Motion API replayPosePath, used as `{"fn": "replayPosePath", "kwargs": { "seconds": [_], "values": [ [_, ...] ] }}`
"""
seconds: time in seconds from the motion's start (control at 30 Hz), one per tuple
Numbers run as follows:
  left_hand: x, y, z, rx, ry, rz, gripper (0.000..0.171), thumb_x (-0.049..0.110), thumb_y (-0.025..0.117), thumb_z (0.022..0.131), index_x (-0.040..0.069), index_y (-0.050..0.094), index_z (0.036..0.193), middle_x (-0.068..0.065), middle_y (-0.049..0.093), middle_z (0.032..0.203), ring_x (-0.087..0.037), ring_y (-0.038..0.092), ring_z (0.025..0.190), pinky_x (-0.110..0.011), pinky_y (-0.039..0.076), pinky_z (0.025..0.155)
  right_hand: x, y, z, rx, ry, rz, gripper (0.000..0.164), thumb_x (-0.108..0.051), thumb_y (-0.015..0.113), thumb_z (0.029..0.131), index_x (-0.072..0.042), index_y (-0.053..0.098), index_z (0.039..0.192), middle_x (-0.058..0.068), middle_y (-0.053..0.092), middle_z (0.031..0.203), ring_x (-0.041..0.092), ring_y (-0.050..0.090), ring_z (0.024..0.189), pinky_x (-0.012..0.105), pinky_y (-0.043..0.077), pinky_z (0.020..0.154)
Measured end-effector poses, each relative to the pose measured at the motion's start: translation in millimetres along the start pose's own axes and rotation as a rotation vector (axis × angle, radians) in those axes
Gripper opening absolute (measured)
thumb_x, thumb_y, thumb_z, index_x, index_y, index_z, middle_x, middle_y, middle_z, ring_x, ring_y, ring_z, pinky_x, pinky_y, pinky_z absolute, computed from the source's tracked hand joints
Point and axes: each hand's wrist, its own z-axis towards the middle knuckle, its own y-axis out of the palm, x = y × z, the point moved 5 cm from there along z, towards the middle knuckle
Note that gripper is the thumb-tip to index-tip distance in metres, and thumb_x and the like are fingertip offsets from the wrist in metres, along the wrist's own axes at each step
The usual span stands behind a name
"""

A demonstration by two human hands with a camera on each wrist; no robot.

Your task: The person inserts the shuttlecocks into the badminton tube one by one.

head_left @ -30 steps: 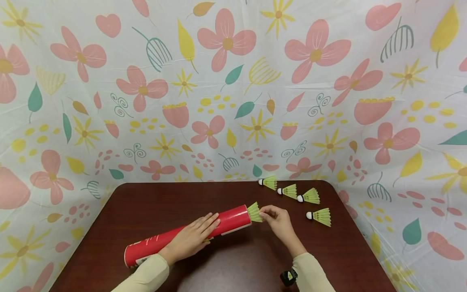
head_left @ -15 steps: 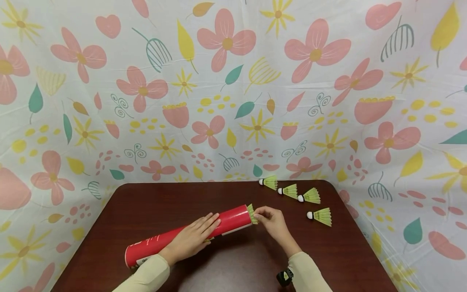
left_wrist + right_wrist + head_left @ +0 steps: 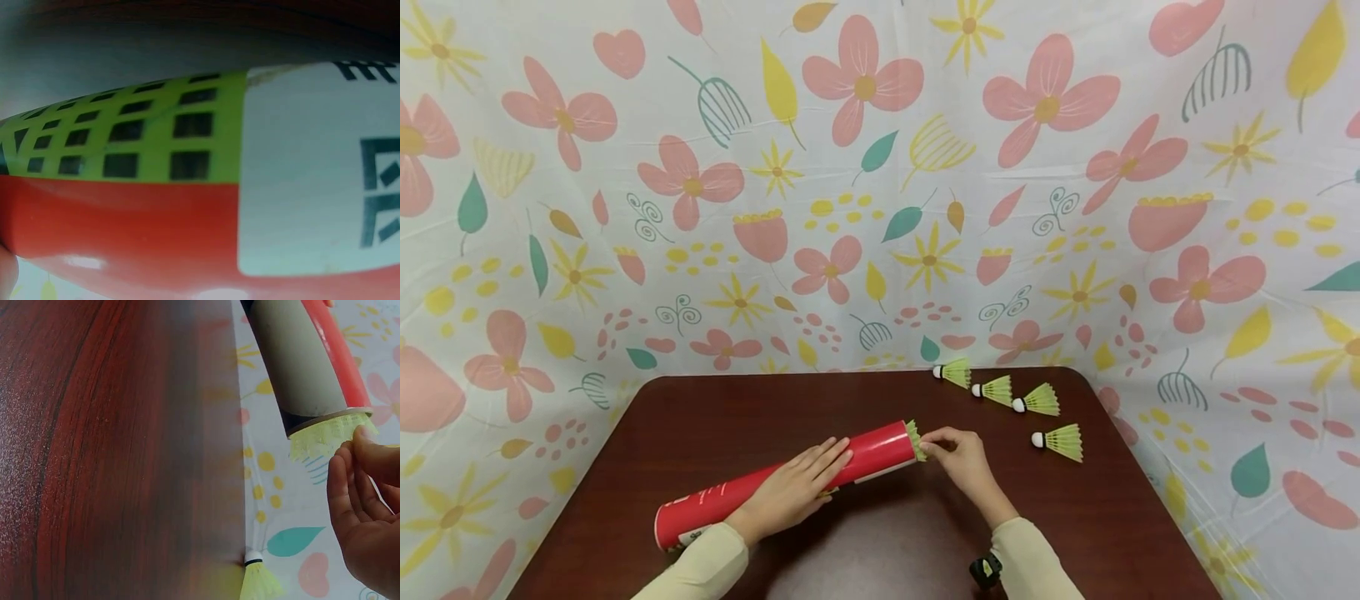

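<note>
A red shuttlecock tube (image 3: 880, 448) lies slantwise across the middle of the head view. My left hand (image 3: 797, 487) grips it from above, fingers over its top; the thumb is hidden. Out of the tube's right end pokes the feather skirt of a yellow-green shuttlecock (image 3: 914, 440), its head inside. My right hand (image 3: 966, 467) pinches the skirt's edge between thumb and forefinger, as the right wrist view shows, where the shuttlecock (image 3: 325, 439) sits at the tube's rim. In the left wrist view the tube (image 3: 125, 219) fills most of the picture, with a chequered green band and white label.
Several yellow-green shuttlecocks with white heads lie at the back right of the dark wooden table (image 3: 737, 408); the nearest shuttlecock (image 3: 1060, 442) is right of my right hand. Flowered cloth (image 3: 850, 208) hangs behind the table and at its sides. A black device (image 3: 985, 571) sits at my right wrist.
The shuttlecock has slid leftward into the tube, leaving only a short rim of its skirt outside. My right hand has moved slightly left with it. My left hand stays on the tube.
</note>
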Motion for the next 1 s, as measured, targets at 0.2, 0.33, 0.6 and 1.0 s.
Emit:
{"fn": "replayPosePath", "kwargs": {
  "seconds": [0.2, 0.33, 0.6, 1.0],
  "values": [
    [1.6, -1.7, 0.8, 0.005, 0.007, -0.015, 0.091, 0.027, 0.082, 0.076, 0.004, 0.033, 0.149, -0.016, 0.033, 0.153, -0.031, 0.035, 0.138, -0.039, 0.037, 0.108, -0.3, 3.2, 0.8, -0.014, -0.014, -0.033, 0.007, -0.007, 0.077, 0.079, -0.001, 0.075, 0.083, 0.005, 0.071, 0.078, 0.029, 0.068, 0.068, 0.034, 0.057, 0.06],
    [2.2, -3.9, 2.0, 0.018, 0.014, -0.014, 0.092, 0.027, 0.083, 0.075, 0.003, 0.034, 0.148, -0.017, 0.035, 0.151, -0.03, 0.035, 0.138, -0.039, 0.037, 0.108, 1.5, 7.0, 2.2, -0.033, -0.014, -0.042, 0.004, -0.004, 0.076, 0.079, -0.005, 0.076, 0.082, 0.004, 0.071, 0.079, 0.02, 0.066, 0.066, 0.023, 0.052, 0.057],
    [3.1, -1.8, 1.8, 0.012, 0.019, -0.004, 0.091, 0.028, 0.082, 0.076, 0.002, 0.033, 0.148, -0.016, 0.032, 0.153, -0.031, 0.036, 0.137, -0.039, 0.037, 0.108, 3.0, 10.4, 2.7, -0.048, -0.005, -0.039, 0.01, 0.003, 0.075, 0.078, -0.007, 0.076, 0.081, 0.004, 0.071, 0.08, 0.016, 0.064, 0.066, 0.022, 0.051, 0.057],
    [0.0, 0.5, -0.6, -0.012, -0.01, -0.006, 0.091, 0.029, 0.08, 0.078, 0.004, 0.03, 0.15, -0.015, 0.031, 0.154, -0.03, 0.033, 0.139, -0.039, 0.035, 0.109, 6.1, -3.7, 3.8, -0.072, -0.047, -0.059, 0.006, -0.009, 0.074, 0.083, -0.007, 0.076, 0.088, 0.003, 0.07, 0.078, 0.013, 0.063, 0.066, 0.023, 0.052, 0.058]
  ]
}}
